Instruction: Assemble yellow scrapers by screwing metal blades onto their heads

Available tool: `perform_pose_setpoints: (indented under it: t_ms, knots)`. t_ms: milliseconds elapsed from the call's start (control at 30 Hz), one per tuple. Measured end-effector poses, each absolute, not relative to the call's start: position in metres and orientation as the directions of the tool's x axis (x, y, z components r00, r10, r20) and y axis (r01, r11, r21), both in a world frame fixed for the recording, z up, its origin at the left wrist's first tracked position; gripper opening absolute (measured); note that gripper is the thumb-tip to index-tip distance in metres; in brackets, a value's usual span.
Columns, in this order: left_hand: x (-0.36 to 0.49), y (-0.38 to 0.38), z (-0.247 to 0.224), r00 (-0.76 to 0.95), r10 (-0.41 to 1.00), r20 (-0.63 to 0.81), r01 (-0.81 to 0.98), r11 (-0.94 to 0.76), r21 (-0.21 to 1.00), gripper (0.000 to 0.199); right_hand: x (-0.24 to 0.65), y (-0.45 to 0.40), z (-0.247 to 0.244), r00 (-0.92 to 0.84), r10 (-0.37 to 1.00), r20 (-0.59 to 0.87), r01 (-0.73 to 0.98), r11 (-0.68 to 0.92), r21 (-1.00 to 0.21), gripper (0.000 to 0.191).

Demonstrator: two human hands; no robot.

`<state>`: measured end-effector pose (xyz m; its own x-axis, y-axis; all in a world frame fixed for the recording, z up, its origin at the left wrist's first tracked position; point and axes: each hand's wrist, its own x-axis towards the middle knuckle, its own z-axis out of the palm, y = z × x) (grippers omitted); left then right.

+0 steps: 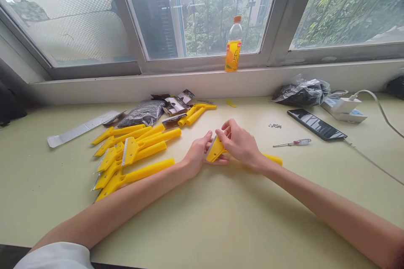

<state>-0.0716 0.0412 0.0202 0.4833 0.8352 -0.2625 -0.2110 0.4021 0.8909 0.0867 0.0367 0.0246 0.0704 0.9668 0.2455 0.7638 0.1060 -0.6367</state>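
Yellow scraper (216, 150) held mid-table, blade end up-left, handle running right under the right forearm; left hand (196, 156) cups the head side, fingers half curled behind it; right hand (239, 142) pinches the head's top edge, thumb and fingers nearly closed; bottle (232, 50) on sill, orange cap, orange-and-yellow label with a fruit picture, lettering too small to read; clear bag (302, 91) far right, dark contents; another plastic bag (143, 113) far left, also dark inside; finished-looking yellow scrapers (130, 151) piled left; screwdriver (293, 143), screws (275, 125), phone (316, 124) right.
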Motion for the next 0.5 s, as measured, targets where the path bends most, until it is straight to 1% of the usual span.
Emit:
perform_pose_setpoints:
  t_ms: [133,233,300,400,500]
  knots:
    - [-0.072,0.041,0.020,0.484,0.835,-0.262,-0.192,0.393,0.899,0.042,0.095,0.035,0.035,0.017,0.987,0.157,0.712,0.098,-0.696,0.036]
    - [-0.072,0.040,0.019,0.499,0.831,-0.245,-0.198,0.384,0.902,0.037,0.107,0.029,0.041,-0.093,0.994,0.061,0.695,0.108,-0.711,0.047]
    - [-0.073,0.040,0.018,0.508,0.831,-0.226,-0.202,0.370,0.907,0.029,0.114,0.023,0.042,-0.170,0.985,-0.003,0.679,0.115,-0.725,0.054]
    - [-0.074,0.041,0.016,0.505,0.836,-0.214,-0.193,0.351,0.917,0.020,0.118,0.013,0.040,-0.258,0.966,0.002,0.654,0.176,-0.736,0.056]
    - [-0.075,0.041,0.014,0.492,0.846,-0.204,-0.176,0.327,0.929,0.019,0.115,0.007,0.036,-0.235,0.971,0.047,0.692,0.201,-0.693,0.055]
